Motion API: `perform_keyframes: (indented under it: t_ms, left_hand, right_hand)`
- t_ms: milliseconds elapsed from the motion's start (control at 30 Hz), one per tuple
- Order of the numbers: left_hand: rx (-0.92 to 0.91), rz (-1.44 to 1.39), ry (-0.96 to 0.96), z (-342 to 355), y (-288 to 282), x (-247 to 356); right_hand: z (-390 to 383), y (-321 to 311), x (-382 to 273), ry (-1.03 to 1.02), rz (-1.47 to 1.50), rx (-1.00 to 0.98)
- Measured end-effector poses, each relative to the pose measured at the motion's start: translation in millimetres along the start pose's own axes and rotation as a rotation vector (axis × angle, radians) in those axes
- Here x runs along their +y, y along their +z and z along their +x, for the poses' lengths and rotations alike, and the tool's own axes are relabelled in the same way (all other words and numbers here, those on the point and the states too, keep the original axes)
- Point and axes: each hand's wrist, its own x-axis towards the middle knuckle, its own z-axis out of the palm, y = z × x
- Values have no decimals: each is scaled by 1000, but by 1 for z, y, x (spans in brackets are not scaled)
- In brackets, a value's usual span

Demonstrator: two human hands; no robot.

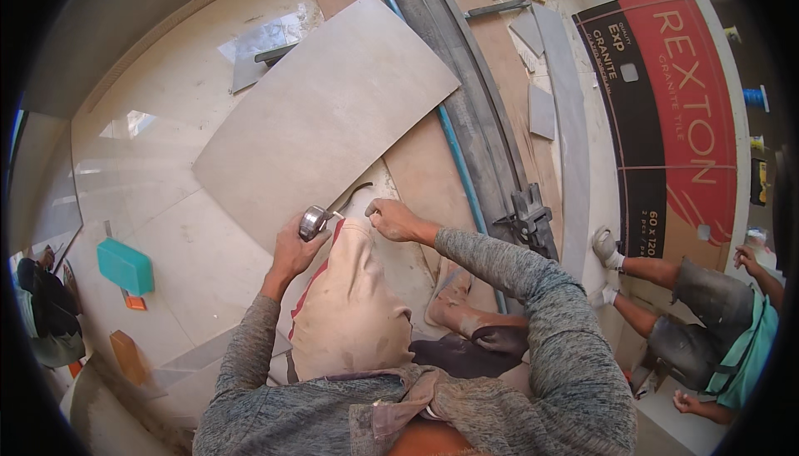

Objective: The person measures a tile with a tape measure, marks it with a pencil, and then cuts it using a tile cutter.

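Observation:
My left hand (293, 250) grips a small silver tape measure (313, 222) just above my raised knee. From it a dark tape blade (354, 194) curves out to the right along the near edge of a large grey tile (325, 115) that lies tilted on the floor. My right hand (391, 219) is closed in a pinch beside the tape's end, close to the tile's lower corner. I cannot tell whether the fingers hold the blade. Both forearms wear grey knit sleeves.
A long manual tile cutter (478, 106) with a blue rail runs up the floor on the right. Grey tile offcuts (541, 111) lie past it. A red and black tile carton (674, 123) lies beyond, where another person (707, 323) crouches. A teal block (125, 266) sits at the left.

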Motion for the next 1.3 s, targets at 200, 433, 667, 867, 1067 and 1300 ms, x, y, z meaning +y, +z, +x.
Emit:
perform_keyframes:
  t_ms: [200,433,667,867,1067,1300]
  left_hand:
    - [275,161,-139,-67,-51,-78]
    - [372,632,-420,-103,-97,-113]
    - [439,40,-445,7,-101,-94]
    - [716,5,-639,48,-99,-134]
    - [855,-453,-562,54,-81,-104]
    - [912,-674,-369,72,-91,-101]
  right_hand:
    - [-34,-76,-31,-55,-382,-196]
    - [-52,-267,-79,-118,-570,357]
    - [8,-363,90,139,8,805]
    - [73,-353,112,65,381,466]
    - [76,-355,107,23,374,225]
    - [86,-362,105,7,384,115]
